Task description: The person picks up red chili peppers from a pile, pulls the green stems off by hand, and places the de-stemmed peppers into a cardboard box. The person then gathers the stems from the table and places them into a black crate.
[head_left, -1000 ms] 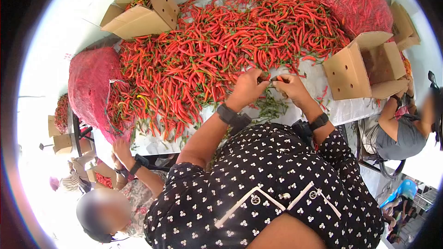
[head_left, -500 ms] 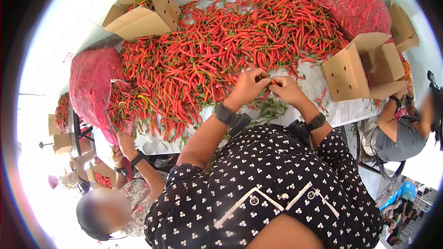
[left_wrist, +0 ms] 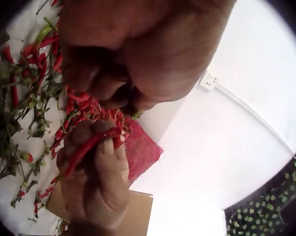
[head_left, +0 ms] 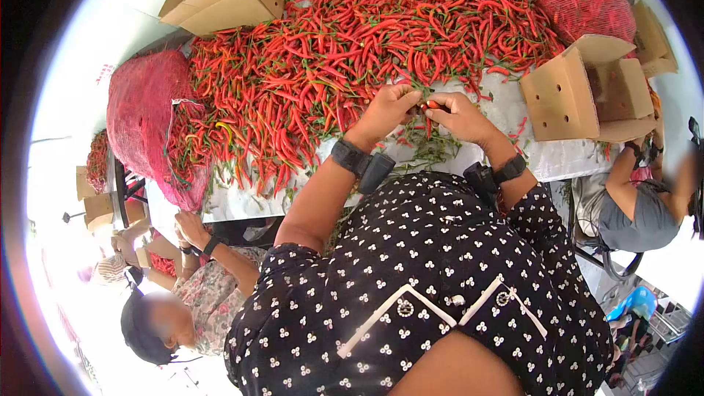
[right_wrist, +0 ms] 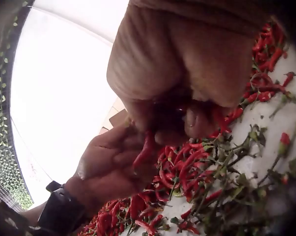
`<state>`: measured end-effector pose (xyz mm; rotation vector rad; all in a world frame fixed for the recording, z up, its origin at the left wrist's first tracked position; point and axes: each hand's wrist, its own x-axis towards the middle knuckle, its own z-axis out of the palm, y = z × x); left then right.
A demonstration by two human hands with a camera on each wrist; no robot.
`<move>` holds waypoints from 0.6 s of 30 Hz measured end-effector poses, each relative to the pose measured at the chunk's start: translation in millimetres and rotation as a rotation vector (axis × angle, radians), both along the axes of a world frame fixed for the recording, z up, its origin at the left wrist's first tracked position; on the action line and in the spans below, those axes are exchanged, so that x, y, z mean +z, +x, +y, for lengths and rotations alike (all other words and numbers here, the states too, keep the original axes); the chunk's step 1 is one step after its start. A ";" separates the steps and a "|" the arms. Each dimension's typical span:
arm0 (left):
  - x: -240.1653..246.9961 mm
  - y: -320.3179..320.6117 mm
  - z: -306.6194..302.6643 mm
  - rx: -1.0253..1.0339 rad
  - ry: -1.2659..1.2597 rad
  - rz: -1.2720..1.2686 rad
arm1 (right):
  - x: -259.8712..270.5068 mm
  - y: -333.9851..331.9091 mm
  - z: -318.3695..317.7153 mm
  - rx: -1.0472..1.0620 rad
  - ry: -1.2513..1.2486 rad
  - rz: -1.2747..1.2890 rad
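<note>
In the head view my right hand (head_left: 466, 119) pinches a red chilli (head_left: 435, 105) between thumb and fingers. My left hand (head_left: 383, 115) is right beside it, thumb against curled forefinger. The left wrist view shows the chilli (left_wrist: 86, 151) lying across the fingers of my right hand (left_wrist: 99, 182), and a small green stem piece (left_wrist: 136, 115) at the tips of my left hand (left_wrist: 153, 54). Its other fingers are partly hidden. A large heap of red chillies (head_left: 323, 59) lies beyond both hands; loose green stems (head_left: 429, 148) lie just below them.
A cardboard box (head_left: 561, 95) stands at the right and another (head_left: 227, 4) at the back left. Red net sacks (head_left: 147, 114) flank the heap. The white-covered table (head_left: 543, 158) ends close to my body. People sit at both sides.
The head view has shifted, so the table sits higher. My fingertips, close together half a second ago, are slightly apart. The left neighbour's hands have moved off the net sack.
</note>
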<state>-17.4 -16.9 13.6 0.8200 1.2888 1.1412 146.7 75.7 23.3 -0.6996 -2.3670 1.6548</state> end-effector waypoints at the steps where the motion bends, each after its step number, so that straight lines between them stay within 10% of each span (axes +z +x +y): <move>1: -2.9 -2.3 -1.5 0.002 -0.003 0.000 | 1.6 0.7 -0.7 -0.013 -0.020 0.013; 5: -9.8 -23.8 -1.8 0.196 -0.070 -0.008 | -5.6 13.1 8.4 -0.231 -0.414 -0.049; 7: -21.8 -29.7 -3.7 0.130 0.254 0.947 | -12.5 22.8 13.8 -0.252 -0.537 0.011; 10: -35.0 -21.9 -0.2 0.001 0.360 1.261 | -25.1 25.6 13.5 -0.316 -0.703 0.108; 18: -41.9 -5.3 7.7 -0.221 0.176 1.393 | -31.0 29.2 6.4 -0.365 -0.617 -0.020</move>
